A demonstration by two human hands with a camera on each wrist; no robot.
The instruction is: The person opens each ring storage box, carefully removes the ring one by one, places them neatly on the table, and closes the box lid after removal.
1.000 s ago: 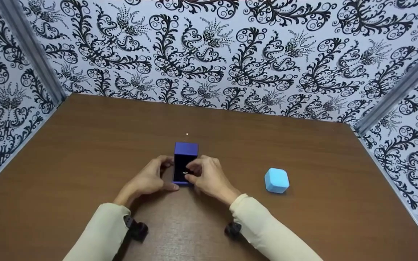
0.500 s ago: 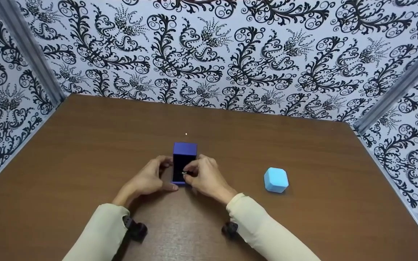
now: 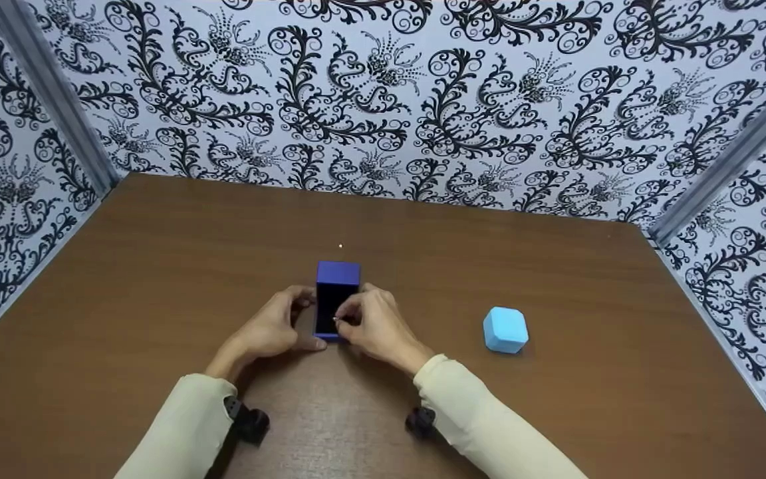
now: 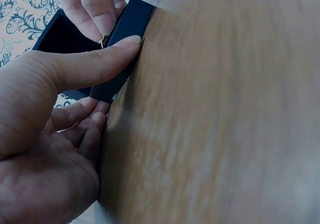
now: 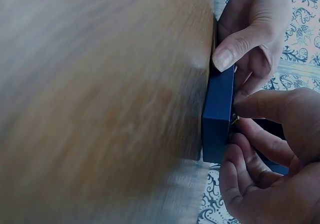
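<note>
No readable text, label or number shows on the blue box (image 3: 338, 274) or elsewhere

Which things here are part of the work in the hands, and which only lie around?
In use: dark blue box, open, steadied by the left hand; small shiny piece pinched by the right hand.

Lying about: light blue box, shut, alone on the table.
</note>
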